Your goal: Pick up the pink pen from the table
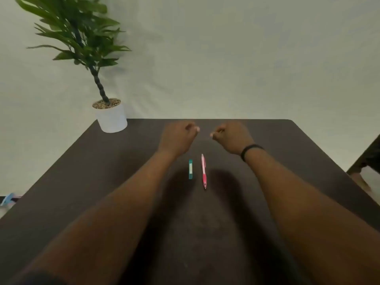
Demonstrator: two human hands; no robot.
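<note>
- Head view has both your arms stretched out over the dark table [287, 145], hands side by side near its far edge.
- Your left hand [177, 138] is curled into a loose fist, knuckles up, fingertips tucked toward the middle; nothing shows in its grip.
- Your right hand [231, 137] mirrors it, fingers curled in, a black wristband [249, 151] on the wrist; it holds nothing that I can see either.
- The two fists sit apart, with a narrow gap of bare tabletop between them.
- The pink pen [203, 171] lies flat on the table nearer to you than the hands, running lengthwise away from you, its tip pointing back toward you.
- It sits below the gap between your fists, a little closer to your right hand; neither hand touches it.
- Just to its left lies a small teal eraser [190, 169] with a pale label, parallel to the pen, close by but not touching.
- That eraser lies just inside your left wrist, clear of your fingers.
- Off at the far left corner stands a potted plant [111, 116] in a white pot, well apart from both hands.
</note>
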